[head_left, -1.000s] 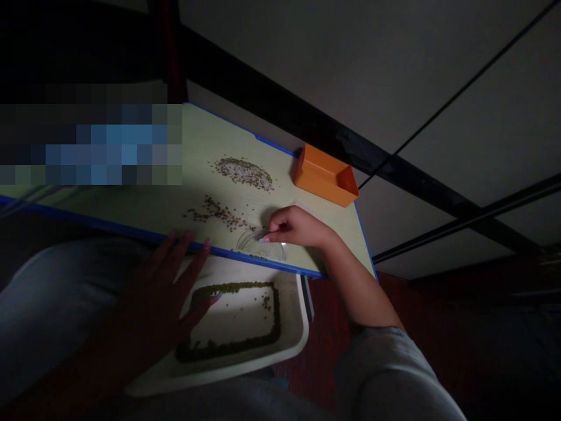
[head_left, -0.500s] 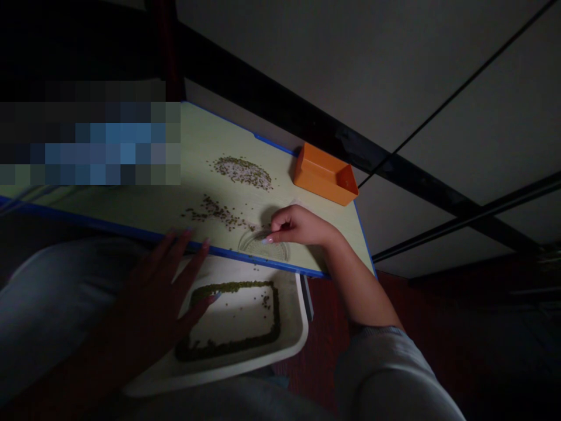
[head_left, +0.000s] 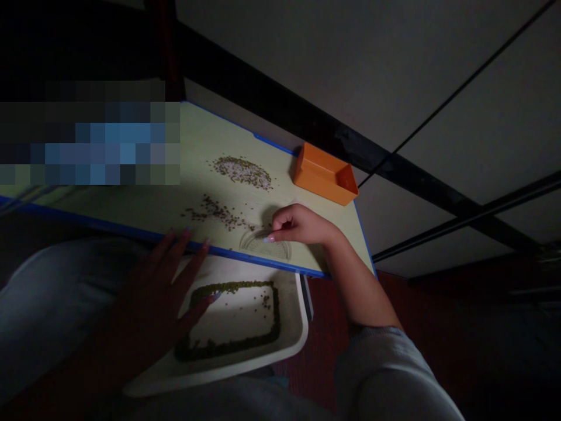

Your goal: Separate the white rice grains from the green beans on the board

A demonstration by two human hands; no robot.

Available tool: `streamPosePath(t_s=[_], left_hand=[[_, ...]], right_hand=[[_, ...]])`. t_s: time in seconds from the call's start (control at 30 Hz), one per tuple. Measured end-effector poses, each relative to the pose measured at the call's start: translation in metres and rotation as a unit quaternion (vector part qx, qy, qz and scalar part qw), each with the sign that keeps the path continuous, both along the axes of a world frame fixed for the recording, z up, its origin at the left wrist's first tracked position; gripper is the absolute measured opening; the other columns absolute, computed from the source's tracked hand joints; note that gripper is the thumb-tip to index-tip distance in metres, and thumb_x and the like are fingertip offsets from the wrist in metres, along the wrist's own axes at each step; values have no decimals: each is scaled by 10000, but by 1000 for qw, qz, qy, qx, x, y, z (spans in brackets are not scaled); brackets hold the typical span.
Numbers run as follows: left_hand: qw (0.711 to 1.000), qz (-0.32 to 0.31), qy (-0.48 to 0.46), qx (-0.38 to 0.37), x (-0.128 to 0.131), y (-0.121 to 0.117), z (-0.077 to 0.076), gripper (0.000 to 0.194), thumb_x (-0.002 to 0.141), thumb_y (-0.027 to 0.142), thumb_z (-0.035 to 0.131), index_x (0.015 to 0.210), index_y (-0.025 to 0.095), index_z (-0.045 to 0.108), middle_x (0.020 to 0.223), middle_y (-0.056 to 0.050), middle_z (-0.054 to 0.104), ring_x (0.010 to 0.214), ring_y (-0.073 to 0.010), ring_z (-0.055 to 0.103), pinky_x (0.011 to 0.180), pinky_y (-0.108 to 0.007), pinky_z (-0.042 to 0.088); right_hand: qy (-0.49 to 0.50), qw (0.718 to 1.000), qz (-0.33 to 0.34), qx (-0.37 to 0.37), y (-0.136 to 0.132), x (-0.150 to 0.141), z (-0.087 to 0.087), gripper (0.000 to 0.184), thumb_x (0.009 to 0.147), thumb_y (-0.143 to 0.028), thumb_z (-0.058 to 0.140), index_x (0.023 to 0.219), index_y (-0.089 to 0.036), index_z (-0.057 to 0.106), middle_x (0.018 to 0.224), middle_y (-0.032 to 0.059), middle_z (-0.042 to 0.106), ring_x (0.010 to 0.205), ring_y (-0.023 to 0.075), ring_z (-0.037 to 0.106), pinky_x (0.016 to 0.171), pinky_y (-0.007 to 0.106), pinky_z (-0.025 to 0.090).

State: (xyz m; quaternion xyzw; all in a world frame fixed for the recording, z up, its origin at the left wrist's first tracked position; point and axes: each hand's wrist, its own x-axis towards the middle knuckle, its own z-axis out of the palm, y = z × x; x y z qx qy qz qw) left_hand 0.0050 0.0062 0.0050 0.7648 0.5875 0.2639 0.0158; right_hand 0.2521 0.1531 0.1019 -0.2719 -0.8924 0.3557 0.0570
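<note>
My right hand (head_left: 295,225) is closed in a pinch at the far rim of a clear, ridged, round lid or dish (head_left: 263,248) at the table's near edge. Beside it on the table lies a loose scatter of dark beans (head_left: 214,211). Farther back is a denser heap of small green and pale beans (head_left: 243,171). My left hand (head_left: 175,275) hangs with fingers spread over a white tub (head_left: 302,327) below the edge. Green beans (head_left: 272,333) line the tub's inner bottom edge, with a few loose in the middle.
An orange rectangular box (head_left: 326,175) stands at the table's right end, near the wall. The pale table (head_left: 193,140) has a blue rim. A blurred patch hides its left part. White panels with dark bars rise behind, and a reddish floor shows at right.
The clear round piece has shifted very slightly right. Several beans seen at its near side and dropping past the table edge are gone from there. My left hand stays put.
</note>
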Motion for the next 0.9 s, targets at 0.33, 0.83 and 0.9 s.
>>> streamPosePath(t_s=[0.33,0.83,0.9], left_hand=[[1000,-10,-6,2,0,1,1,704,788,588,400,1368,189,384,1523,-181,309,1458,-293,174,1159,-516,250],[1000,-9,2,4,-1,0,-1,708,796,606,357,1383,211,354,1539,-163,280,1460,-289,168,1152,-519,261],[1000,-9,-4,8,-1,0,-2,711,796,606,356,1387,212,345,1538,-163,281,1461,-287,164,1156,-520,252]], right_hand=[[-6,1000,8,-16,0,0,2,353,808,-386,626,597,-135,493,558,-60,391,540,55,334,548,206,268],[-13,999,12,-32,1,1,0,371,801,-429,625,610,-130,520,553,-56,412,539,59,356,548,205,283],[-10,999,12,-32,1,2,0,377,799,-434,629,606,-134,509,555,-59,401,539,58,349,546,204,278]])
